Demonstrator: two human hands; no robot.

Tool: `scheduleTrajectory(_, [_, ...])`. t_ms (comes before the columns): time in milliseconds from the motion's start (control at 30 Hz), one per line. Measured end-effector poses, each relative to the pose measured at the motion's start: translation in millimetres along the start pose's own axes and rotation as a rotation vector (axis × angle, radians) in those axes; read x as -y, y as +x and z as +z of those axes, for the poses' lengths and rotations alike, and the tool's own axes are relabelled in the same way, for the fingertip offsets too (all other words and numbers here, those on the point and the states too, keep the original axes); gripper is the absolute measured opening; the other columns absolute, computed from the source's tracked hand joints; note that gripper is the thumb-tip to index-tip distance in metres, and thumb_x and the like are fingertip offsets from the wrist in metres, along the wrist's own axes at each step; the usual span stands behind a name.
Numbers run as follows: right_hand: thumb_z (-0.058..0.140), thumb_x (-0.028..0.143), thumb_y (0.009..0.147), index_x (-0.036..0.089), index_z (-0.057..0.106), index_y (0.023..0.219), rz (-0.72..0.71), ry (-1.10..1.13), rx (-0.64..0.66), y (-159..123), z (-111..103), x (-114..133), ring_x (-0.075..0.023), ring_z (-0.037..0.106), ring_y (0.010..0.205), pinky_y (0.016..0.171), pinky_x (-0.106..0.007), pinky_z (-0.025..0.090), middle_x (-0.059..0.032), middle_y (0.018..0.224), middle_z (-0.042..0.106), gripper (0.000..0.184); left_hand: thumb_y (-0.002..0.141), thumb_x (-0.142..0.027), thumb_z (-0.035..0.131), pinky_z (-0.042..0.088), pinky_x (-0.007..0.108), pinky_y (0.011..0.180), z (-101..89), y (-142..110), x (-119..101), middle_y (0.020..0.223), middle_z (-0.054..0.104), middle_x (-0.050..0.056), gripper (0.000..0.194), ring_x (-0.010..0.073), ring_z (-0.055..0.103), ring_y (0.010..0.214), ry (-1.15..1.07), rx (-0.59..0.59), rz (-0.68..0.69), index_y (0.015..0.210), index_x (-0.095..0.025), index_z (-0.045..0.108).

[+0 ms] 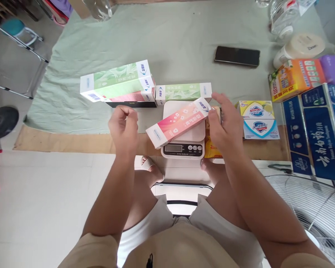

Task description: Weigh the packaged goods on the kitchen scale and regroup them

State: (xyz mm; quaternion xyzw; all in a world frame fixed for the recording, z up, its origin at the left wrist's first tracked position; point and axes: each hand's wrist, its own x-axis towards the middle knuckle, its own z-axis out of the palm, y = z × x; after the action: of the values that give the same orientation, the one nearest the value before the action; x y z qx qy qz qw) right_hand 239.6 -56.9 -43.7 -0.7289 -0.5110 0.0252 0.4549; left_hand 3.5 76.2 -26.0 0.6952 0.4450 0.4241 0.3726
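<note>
A long pink toothpaste box (178, 124) lies slanted across a small white kitchen scale (184, 143) at the near edge of the low cloth-covered surface. My right hand (226, 128) is at the box's right end, fingers curled round it. My left hand (124, 124) hovers left of the scale in a loose fist, with nothing visible in it. Behind the scale lies a green toothpaste box (184, 91). To its left a green box (117, 80) rests on a pink one.
Two soap boxes (258, 119) lie right of the scale, an orange packet (212, 149) under my right hand. Blue cartons (315, 130), an orange box (296, 78), a white tub and water bottles line the right. A black phone (237, 56) lies farther back. A fan grille (318, 208) is at lower right.
</note>
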Motion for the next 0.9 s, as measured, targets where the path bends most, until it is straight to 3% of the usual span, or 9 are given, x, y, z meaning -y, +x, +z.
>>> scheduleTrajectory(100, [0.047, 0.047, 0.106, 0.031, 0.065, 0.139, 0.012, 0.01, -0.006, -2.4, -8.1, -3.0, -0.0323, 0.061, 0.146, 0.12, -0.058, 0.053, -0.0084, 0.146, 0.072, 0.041, 0.093, -0.07, 0.058, 0.04, 0.034, 0.059, -12.5, 3.4, 0.5, 0.075, 0.05, -0.004, 0.049, 0.0093, 0.051, 0.065, 0.001, 0.001, 0.127, 0.082, -0.022, 0.049])
scheduleTrajectory(233, [0.051, 0.042, 0.104, 0.029, 0.067, 0.137, 0.038, 0.01, -0.008, -5.0, -13.3, -5.8, -0.0322, 0.066, 0.14, 0.119, -0.056, 0.054, -0.0088, 0.142, 0.074, 0.039, 0.083, -0.06, 0.072, 0.057, 0.044, 0.08, -16.9, -3.2, -5.3, 0.108, 0.069, 0.007, 0.04, 0.0247, 0.069, 0.098, 0.104, 0.295, 0.254, 0.106, -0.027, 0.067])
scheduleTrajectory(333, [0.051, 0.038, 0.103, 0.029, 0.066, 0.137, 0.044, 0.017, 0.01, -5.6, -13.4, -5.3, -0.0314, 0.067, 0.136, 0.117, -0.055, 0.055, -0.0085, 0.141, 0.074, 0.039, 0.076, -0.052, 0.079, 0.059, 0.048, 0.095, -19.8, -9.5, -16.5, 0.132, 0.067, 0.011, 0.065, 0.0326, 0.068, 0.12, 0.253, 0.501, 0.201, 0.133, -0.025, 0.063])
scheduleTrajectory(433, [0.053, 0.032, 0.1, 0.029, 0.065, 0.138, 0.038, 0.018, 0.038, -5.3, -12.3, -3.9, -0.0307, 0.068, 0.134, 0.116, -0.054, 0.056, -0.0087, 0.142, 0.073, 0.04, 0.076, -0.053, 0.081, 0.057, 0.051, 0.108, -25.3, -12.4, -31.0, 0.147, 0.061, 0.013, 0.085, 0.0358, 0.062, 0.134, 0.341, 0.632, 0.101, 0.15, -0.025, 0.052])
scheduleTrajectory(533, [0.056, 0.024, 0.093, 0.027, 0.064, 0.14, 0.014, -0.014, 0.069, -5.3, -10.9, -3.6, -0.0317, 0.066, 0.137, 0.118, -0.056, 0.055, -0.0101, 0.146, 0.071, 0.048, 0.077, -0.053, 0.081, 0.056, 0.052, 0.109, -26.6, -13.2, -41.6, 0.146, 0.063, 0.013, 0.083, 0.0376, 0.063, 0.134, 0.421, 0.672, 0.016, 0.149, -0.023, 0.053])
scheduleTrajectory(633, [0.056, 0.02, 0.088, 0.027, 0.058, 0.149, -0.013, -0.024, 0.129, -6.6, -9.2, -3.9, -0.0324, 0.063, 0.142, 0.118, -0.058, 0.054, -0.0111, 0.155, 0.065, 0.061, 0.078, -0.05, 0.081, 0.061, 0.05, 0.095, -22.6, -13.9, -44.8, 0.133, 0.071, 0.012, 0.064, 0.0349, 0.071, 0.113, 0.47, 0.655, -0.041, 0.133, -0.022, 0.065])
scheduleTrajectory(767, [0.056, 0.022, 0.088, 0.028, 0.048, 0.158, -0.06, 0.001, 0.183, -11.1, -12.0, -1.1, -0.032, 0.053, 0.154, 0.124, -0.058, 0.05, -0.0123, 0.166, 0.053, 0.071, 0.076, -0.053, 0.087, 0.062, 0.045, 0.092, -24.2, -12.2, -44.6, 0.121, 0.077, 0.009, 0.058, 0.0322, 0.073, 0.107, 0.274, 0.596, -0.031, 0.124, -0.025, 0.071])
scheduleTrajectory(900, [0.061, 0.024, 0.086, 0.029, 0.047, 0.157, -0.116, 0.001, 0.179, -19.4, -34.8, 9.7, -0.0343, 0.045, 0.159, 0.127, -0.061, 0.044, -0.0125, 0.167, 0.051, 0.073, 0.067, -0.045, 0.097, 0.064, 0.047, 0.086, -32.7, -4.8, -45.8, 0.122, 0.078, 0.009, 0.062, 0.0322, 0.075, 0.104, 0.042, 0.653, -0.069, 0.123, -0.028, 0.076])
